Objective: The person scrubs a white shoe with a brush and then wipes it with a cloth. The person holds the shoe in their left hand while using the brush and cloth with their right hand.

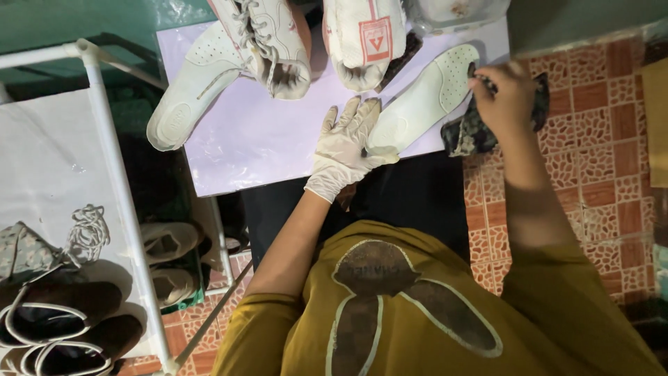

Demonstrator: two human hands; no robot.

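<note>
Pale surface over tiled floor. Gloved left hand pins white insole flat; right hand pinches patterned cloth. Risk: insole overhangs the edge and may slip off under rubbing.

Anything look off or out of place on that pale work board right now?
Both white perforated insoles are out of the shoes: one overhangs the pale lilac board's left edge; the gloved left hand pins the other. Only that hand is gloved; the bare right hand grips a dark patterned cloth.
</note>
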